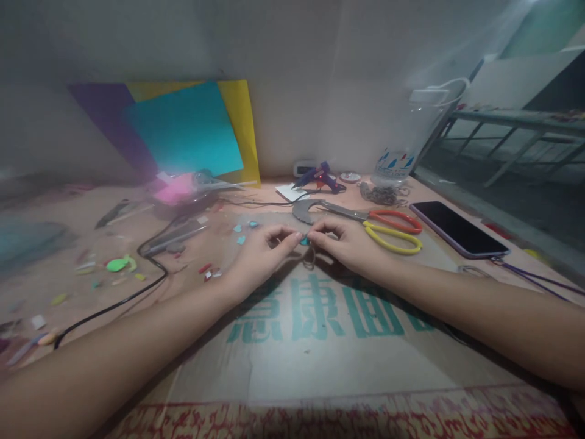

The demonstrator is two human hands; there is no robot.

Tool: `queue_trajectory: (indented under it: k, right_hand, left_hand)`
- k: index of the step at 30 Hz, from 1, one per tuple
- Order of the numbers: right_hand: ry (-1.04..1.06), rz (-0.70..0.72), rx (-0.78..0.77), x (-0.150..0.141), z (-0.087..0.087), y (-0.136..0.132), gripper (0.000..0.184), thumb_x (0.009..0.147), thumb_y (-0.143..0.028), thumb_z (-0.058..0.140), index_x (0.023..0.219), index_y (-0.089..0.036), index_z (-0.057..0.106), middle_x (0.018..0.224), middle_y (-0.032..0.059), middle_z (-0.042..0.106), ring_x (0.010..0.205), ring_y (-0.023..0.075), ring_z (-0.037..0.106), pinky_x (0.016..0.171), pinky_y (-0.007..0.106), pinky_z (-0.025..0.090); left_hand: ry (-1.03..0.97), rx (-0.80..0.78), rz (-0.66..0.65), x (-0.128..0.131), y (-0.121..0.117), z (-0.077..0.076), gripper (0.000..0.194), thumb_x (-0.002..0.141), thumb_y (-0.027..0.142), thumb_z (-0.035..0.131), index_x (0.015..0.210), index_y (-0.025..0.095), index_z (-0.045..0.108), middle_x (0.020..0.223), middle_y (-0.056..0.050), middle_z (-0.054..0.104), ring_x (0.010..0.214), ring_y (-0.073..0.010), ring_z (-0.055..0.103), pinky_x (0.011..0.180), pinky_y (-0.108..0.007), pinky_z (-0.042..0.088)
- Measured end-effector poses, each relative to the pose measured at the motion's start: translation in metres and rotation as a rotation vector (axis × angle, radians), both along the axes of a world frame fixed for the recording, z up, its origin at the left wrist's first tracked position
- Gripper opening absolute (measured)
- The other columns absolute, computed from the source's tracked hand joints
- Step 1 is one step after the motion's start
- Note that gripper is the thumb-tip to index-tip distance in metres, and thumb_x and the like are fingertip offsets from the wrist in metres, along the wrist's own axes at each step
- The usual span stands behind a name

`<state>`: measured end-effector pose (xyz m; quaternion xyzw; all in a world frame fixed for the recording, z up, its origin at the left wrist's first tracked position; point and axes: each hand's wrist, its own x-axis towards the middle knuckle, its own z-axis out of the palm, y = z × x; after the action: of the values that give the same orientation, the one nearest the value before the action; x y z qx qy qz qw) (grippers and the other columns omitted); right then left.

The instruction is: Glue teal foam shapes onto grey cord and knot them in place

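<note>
Over the cardboard sheet (315,360), both hands meet fingertip to fingertip at a small teal piece (304,241). My left hand (267,249) pinches it from the left between thumb and forefinger. My right hand (350,245) pinches at its right side, and a thin ring or loop (309,262) hangs below those fingertips. How the loop joins the teal piece cannot be made out. Several small teal cut pieces (241,240) lie just beyond my left hand. Behind my right hand rests a hook-jawed metal tool (342,210) with one red and one yellow handle.
A phone (459,228) lies at the right. At the back are a glue gun (320,177), a clear plastic cup (397,152), a chain heap (379,194) and coloured sheets (187,131) against the wall. A black cord (158,268) crosses scattered scraps on the left.
</note>
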<state>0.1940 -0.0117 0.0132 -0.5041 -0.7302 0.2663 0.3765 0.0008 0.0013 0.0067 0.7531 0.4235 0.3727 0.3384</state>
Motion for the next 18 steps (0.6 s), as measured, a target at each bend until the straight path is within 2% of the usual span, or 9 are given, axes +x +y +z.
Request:
queue_trajectory:
  k: [4, 8, 11, 15, 18]
  right_hand:
    - [-0.044, 0.000, 0.001, 0.000, 0.002, -0.002, 0.022, 0.088, -0.038, 0.058, 0.080, -0.019, 0.066, 0.073, 0.0004, 0.069, 0.070, 0.0155, 0.062, 0.066, 0.026, 0.045]
    - [-0.067, 0.011, -0.005, 0.000, -0.003, -0.002, 0.023, 0.089, -0.038, 0.058, 0.079, -0.018, 0.066, 0.073, 0.0003, 0.068, 0.069, 0.0150, 0.061, 0.065, 0.026, 0.044]
    - [-0.034, 0.039, 0.015, 0.004, 0.000, 0.002, 0.030, 0.094, -0.043, 0.051, 0.084, -0.018, 0.064, 0.080, 0.0020, 0.069, 0.074, 0.0157, 0.063, 0.066, 0.027, 0.046]
    - [-0.170, 0.106, 0.130, 0.018, 0.029, 0.009, 0.029, 0.092, -0.043, 0.052, 0.094, -0.018, 0.067, 0.095, 0.0061, 0.071, 0.089, 0.0195, 0.065, 0.078, 0.031, 0.049]
    - [-0.356, 0.153, 0.099, 0.034, 0.055, 0.012, 0.030, 0.092, -0.045, 0.053, 0.101, -0.021, 0.069, 0.100, 0.0061, 0.073, 0.091, 0.0210, 0.066, 0.079, 0.032, 0.050]
  left_hand:
    - [0.066, 0.044, -0.014, -0.001, -0.001, 0.001, 0.020, 0.087, 0.034, 0.060, 0.081, 0.020, 0.073, 0.082, -0.002, 0.075, 0.081, -0.0191, 0.066, 0.075, -0.028, 0.048]
    - [0.058, -0.002, -0.073, -0.001, 0.000, -0.002, 0.021, 0.087, 0.036, 0.061, 0.082, 0.019, 0.073, 0.080, -0.002, 0.075, 0.077, -0.0181, 0.065, 0.070, -0.026, 0.047]
    - [0.039, -0.037, -0.064, -0.001, 0.003, -0.006, 0.023, 0.087, 0.038, 0.060, 0.082, 0.018, 0.070, 0.079, -0.002, 0.073, 0.075, -0.0176, 0.064, 0.070, -0.027, 0.046]
    - [0.000, -0.055, -0.006, -0.001, 0.006, -0.007, 0.024, 0.087, 0.040, 0.059, 0.083, 0.018, 0.066, 0.082, -0.002, 0.070, 0.076, -0.0181, 0.062, 0.069, -0.028, 0.044]
    - [-0.007, -0.077, 0.014, -0.001, 0.006, -0.006, 0.024, 0.087, 0.041, 0.059, 0.083, 0.018, 0.066, 0.082, -0.002, 0.069, 0.075, -0.0175, 0.060, 0.068, -0.028, 0.043]
